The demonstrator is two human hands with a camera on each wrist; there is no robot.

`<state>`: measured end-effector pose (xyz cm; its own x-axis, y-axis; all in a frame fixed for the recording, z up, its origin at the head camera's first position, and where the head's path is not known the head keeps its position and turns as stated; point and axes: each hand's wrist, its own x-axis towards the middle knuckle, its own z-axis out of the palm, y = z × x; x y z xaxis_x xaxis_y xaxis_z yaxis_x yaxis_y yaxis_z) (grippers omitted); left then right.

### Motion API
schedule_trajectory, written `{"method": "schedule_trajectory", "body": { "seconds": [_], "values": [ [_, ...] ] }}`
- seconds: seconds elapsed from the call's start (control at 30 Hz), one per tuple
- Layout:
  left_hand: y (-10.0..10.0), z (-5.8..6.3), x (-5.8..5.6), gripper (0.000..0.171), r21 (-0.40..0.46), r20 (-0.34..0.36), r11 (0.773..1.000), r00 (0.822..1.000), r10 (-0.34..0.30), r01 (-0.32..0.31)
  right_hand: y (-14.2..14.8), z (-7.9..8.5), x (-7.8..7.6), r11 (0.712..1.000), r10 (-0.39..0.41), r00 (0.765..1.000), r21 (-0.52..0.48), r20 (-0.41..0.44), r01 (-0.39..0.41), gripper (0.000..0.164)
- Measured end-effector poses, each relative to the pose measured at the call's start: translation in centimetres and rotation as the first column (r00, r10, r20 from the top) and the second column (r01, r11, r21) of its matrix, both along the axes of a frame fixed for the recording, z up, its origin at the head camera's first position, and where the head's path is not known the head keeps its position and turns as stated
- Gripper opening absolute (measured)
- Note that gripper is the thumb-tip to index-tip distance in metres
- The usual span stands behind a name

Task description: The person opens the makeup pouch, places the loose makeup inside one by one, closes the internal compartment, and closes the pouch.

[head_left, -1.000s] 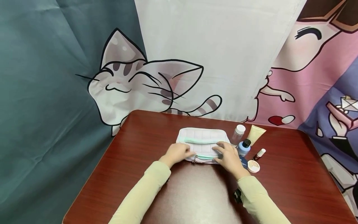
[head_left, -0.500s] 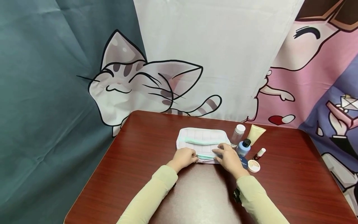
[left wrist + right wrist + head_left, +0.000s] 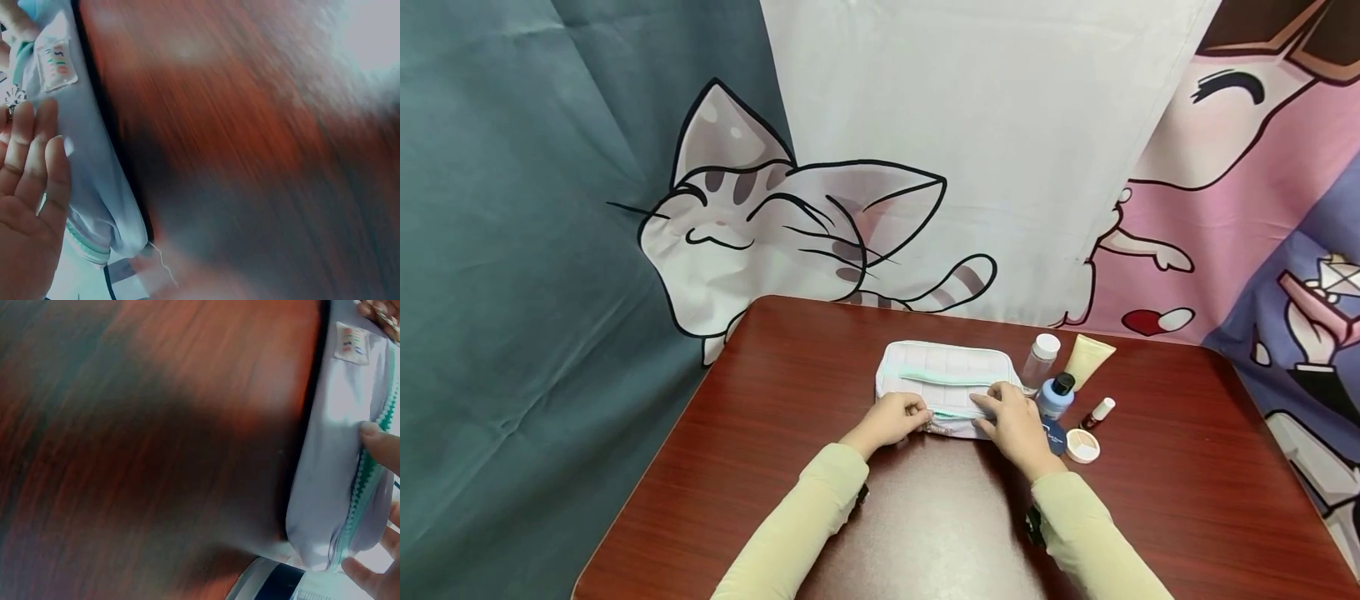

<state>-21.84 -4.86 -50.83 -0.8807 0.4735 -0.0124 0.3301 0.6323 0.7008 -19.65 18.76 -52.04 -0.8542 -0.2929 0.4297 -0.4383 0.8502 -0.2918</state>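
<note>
Pouch (image 3: 951,360) lies on the table (image 3: 775,400), strap (image 3: 943,379) facing up and zip (image 3: 357,487) along the edge nearer the person. Left hand (image 3: 891,418) pinches the zip pull (image 3: 15,96) at the pouch's front left part; its other fingers extend along the pouch side. Right hand (image 3: 1017,425) touches the front right part with fingers relaxed and spread, thumb on the zip's edge and another fingertip at the zip's end. Between the hands, a label (image 3: 353,343) shows on the front face. Right of the pouch stand a clear bottle (image 3: 1038,367) and a blue bottle (image 3: 1055,400), with a tube (image 3: 1086,360) behind. Nearer lie a navy compact (image 3: 1055,437), a palette (image 3: 1082,447) and a vial (image 3: 1097,413). Beyond the table hangs a cat-printed cloth (image 3: 1000,150).
</note>
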Motion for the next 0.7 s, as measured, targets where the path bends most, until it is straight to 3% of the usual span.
{"method": "schedule_trajectory", "body": {
  "seconds": [0.17, 0.3, 0.7],
  "values": [
    [-0.3, -0.2, 0.0, 0.018, -0.034, -0.099, 0.999, 0.995, -0.002, -0.001, 0.1, 0.6, 0.1, 0.996, 0.003, 0.998, -0.087, 0.067, 0.003, 0.021],
    [-1.4, -0.4, -0.1, 0.019, -0.058, -0.158, 0.998, 0.987, 0.031, -0.040, 0.3, 0.9, 0.2, 0.995, -0.018, 0.991, -0.092, 0.129, 0.030, 0.019],
    [-5.2, -0.9, -0.5, 0.016, -0.092, -0.165, 0.983, 0.976, 0.144, -0.161, 0.7, 0.5, 0.0, 0.990, -0.004, 0.992, -0.138, 0.123, 0.022, 0.019]
  ]
}}
